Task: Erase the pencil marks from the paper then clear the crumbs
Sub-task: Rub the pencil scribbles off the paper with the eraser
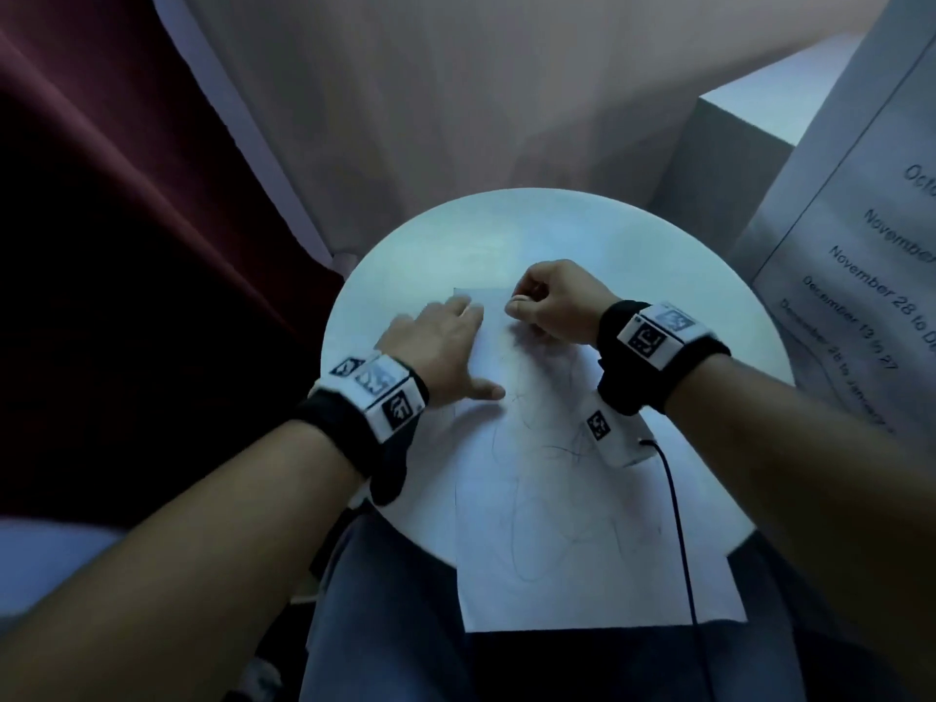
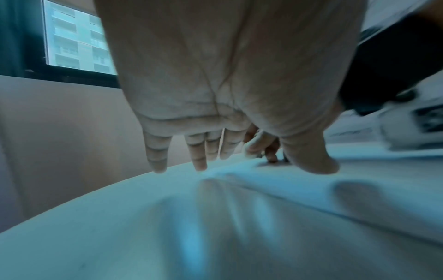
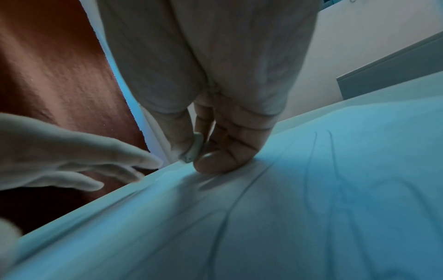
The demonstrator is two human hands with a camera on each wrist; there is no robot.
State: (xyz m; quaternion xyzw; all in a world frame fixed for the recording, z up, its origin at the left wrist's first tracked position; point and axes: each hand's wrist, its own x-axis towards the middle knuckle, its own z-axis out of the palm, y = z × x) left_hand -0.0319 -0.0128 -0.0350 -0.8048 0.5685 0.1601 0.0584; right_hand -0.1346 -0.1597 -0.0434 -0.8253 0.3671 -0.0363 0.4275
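Observation:
A white sheet of paper [image 1: 567, 504] with looping pencil marks [image 1: 537, 539] lies on a round white table [image 1: 400, 266], its near end hanging over the table's front edge. My left hand [image 1: 445, 342] lies flat with straight fingers on the sheet's far left part, pressing it down. My right hand [image 1: 552, 301] is curled at the paper's far end and pinches a small pale eraser [image 3: 195, 149] between thumb and fingers, its tip on the paper [image 3: 287, 199]. In the left wrist view the left fingers [image 2: 199, 151] touch the paper's edge.
A dark red curtain [image 1: 126, 255] hangs at the left. A large printed sheet with dates [image 1: 861, 235] leans at the right beside a grey box [image 1: 729, 164]. A black cable [image 1: 678, 524] runs from my right wrist over the paper. My lap is below the table's front edge.

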